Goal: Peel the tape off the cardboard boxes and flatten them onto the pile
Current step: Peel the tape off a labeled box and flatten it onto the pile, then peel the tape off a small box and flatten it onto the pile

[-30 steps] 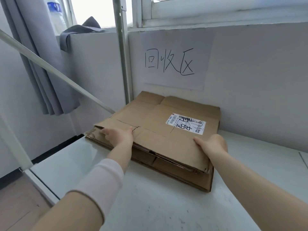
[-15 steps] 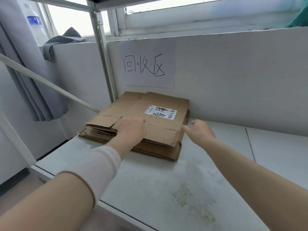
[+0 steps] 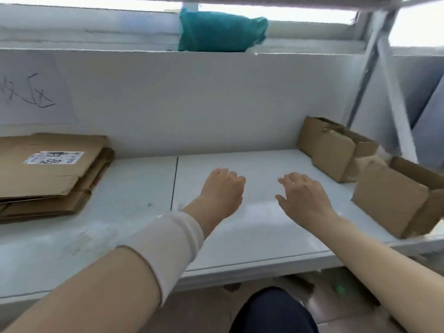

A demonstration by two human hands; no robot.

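The left grip (image 3: 222, 191) has come off the pile of flattened cardboard (image 3: 48, 174), which it was pressing half a second ago. The right grip (image 3: 304, 198) has left that pile's edge. Both now hang over the bare middle of the white surface (image 3: 252, 236), close side by side but apart, and the view has swung to the right.

Nearest, below both grips, a knee in dark cloth (image 3: 271, 311) shows under the surface's front edge. A white sleeve band (image 3: 168, 241) wraps the left forearm behind the left grip. The left grip's fingers are loosely curled under and hold nothing. The right grip's fingers are spread and relaxed, and it holds nothing either. Whether either grip touches the surface cannot be told.

The pile lies flat well off to the left of the left grip, with a white shipping label (image 3: 54, 157) on its top sheet. To the right of the right grip stands an open cardboard box (image 3: 394, 203) near the surface's front edge. A second open box (image 3: 336, 150), with ragged flaps, stands beyond the first, against the white back panel (image 3: 192, 99). No tape can be made out on either box.

Beyond the pile, a paper sign with handwritten characters (image 3: 31, 92) is on the panel. A teal bundle (image 3: 221, 30) sits on the ledge above, beyond both grips.
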